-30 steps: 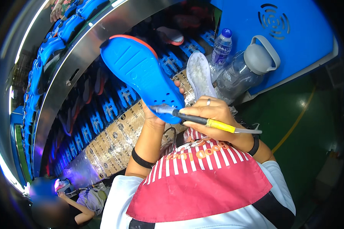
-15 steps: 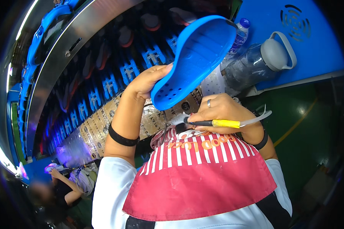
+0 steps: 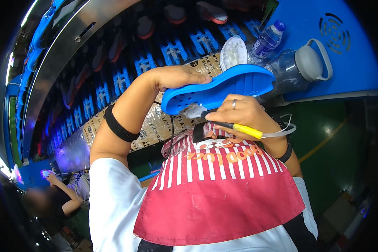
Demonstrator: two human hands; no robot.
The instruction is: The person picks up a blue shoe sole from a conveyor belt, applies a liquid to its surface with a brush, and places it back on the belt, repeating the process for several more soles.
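My left hand grips the edge of a blue shoe sole, thumb on its upper rim. The sole is tilted so that its inside, with a patch of small holes at the left end, faces me. In my right hand is a brush with a black and yellow handle and a clear tube trailing from its end. Its pale bristles lie over the holed end of the sole, apparently touching the inside near the lower rim.
Behind the sole are a white oval container with whitish clumps, a small bottle and a grey-lidded jug. Blue clamps and several shoes line the dark machine beyond a taped cardboard ledge. Another person's hand works far left.
The blue sole has come down and turned flatter in my left hand, uncovering the white container. The brush bristles, below the sole before, are now at its holed end.
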